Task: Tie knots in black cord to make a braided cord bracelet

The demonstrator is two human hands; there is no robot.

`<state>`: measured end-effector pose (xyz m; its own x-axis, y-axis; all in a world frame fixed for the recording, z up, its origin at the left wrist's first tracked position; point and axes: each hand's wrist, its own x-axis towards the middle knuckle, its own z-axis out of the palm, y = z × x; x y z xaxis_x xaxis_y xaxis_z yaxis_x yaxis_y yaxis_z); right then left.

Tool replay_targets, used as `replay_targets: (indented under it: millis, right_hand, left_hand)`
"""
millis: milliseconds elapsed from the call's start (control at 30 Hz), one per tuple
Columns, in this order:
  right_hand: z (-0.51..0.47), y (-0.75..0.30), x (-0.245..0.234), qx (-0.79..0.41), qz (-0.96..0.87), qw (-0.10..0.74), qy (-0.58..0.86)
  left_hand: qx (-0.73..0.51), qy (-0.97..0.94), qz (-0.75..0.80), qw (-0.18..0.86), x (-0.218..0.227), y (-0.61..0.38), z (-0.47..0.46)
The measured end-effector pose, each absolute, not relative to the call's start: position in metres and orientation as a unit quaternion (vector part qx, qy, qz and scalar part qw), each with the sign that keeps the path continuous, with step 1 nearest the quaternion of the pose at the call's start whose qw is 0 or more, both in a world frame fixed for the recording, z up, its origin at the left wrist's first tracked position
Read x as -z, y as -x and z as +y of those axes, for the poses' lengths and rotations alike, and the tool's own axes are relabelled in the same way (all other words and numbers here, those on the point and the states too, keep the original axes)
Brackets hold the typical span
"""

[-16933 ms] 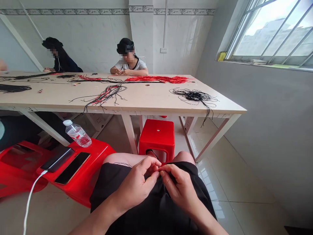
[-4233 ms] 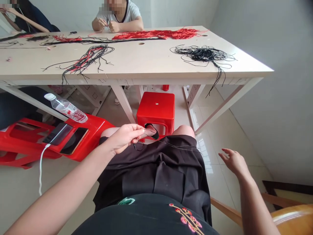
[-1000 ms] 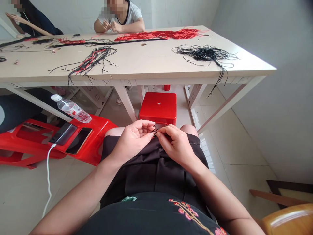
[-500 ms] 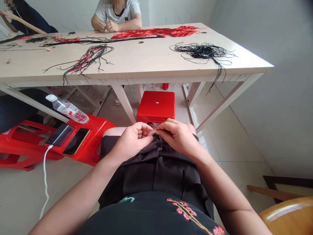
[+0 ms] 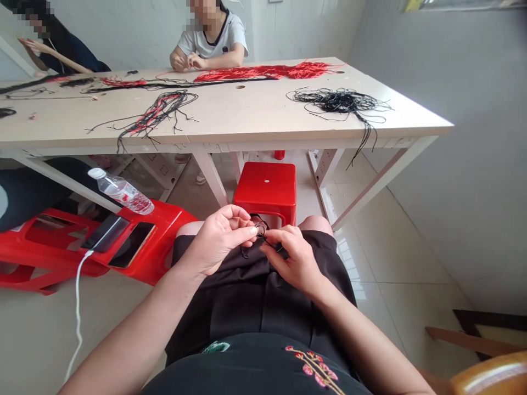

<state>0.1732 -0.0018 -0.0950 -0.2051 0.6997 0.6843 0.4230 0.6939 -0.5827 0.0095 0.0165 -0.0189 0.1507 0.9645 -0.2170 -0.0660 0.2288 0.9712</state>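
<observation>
Tightly, the left hand (image 5: 217,239) and right hand (image 5: 295,260) pinch thin black cord (image 5: 263,237) above a black skirt (image 5: 247,296). Just beyond stands a red stool (image 5: 265,186).

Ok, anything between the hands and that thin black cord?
Nothing visible. The left hand and right hand are both right at the thin black cord, fingertips on or beside it, and no object sits between them. The black garment lies below, not in the way.
</observation>
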Motion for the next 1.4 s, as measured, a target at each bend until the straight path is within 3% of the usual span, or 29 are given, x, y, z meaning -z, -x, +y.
replay_targets:
  millis: [233, 400, 533, 700, 900, 1033, 1167, 1400]
  right_hand:
    - [0.001, -0.209, 0.053, -0.161, -0.81, 0.462, 0.324]
    - [0.018, -0.2, 0.046, -0.395, -0.703, 0.477, 0.349]
    - [0.024, -0.186, 0.065, -0.603, -0.563, 0.438, 0.357]
    - [0.02, -0.182, 0.077, -0.718, -0.454, 0.417, 0.324]
    - [0.017, -0.18, 0.083, -0.785, -0.374, 0.4, 0.291]
    - [0.02, -0.186, 0.083, -0.729, -0.388, 0.456, 0.332]
    - [0.018, -0.204, 0.076, -0.56, -0.53, 0.485, 0.414]
    - [-0.002, -0.236, 0.051, -0.271, -0.802, 0.343, 0.407]
  left_hand:
    - [-0.369, -0.539, 0.515, 0.555, 0.02, -0.005, 0.012]
    - [-0.309, -0.579, 0.445, 0.609, 0.023, -0.013, 0.002]
    - [-0.344, -0.588, 0.454, 0.574, 0.021, -0.016, 0.001]
    - [-0.417, -0.573, 0.486, 0.511, 0.027, -0.016, 0.007]
    - [-0.402, -0.572, 0.512, 0.5, 0.032, -0.019, 0.009]
    - [-0.383, -0.566, 0.518, 0.515, 0.031, -0.018, 0.008]
    - [-0.377, -0.564, 0.525, 0.515, 0.033, -0.015, 0.01]
    - [-0.368, -0.573, 0.548, 0.485, 0.033, -0.012, 0.015]
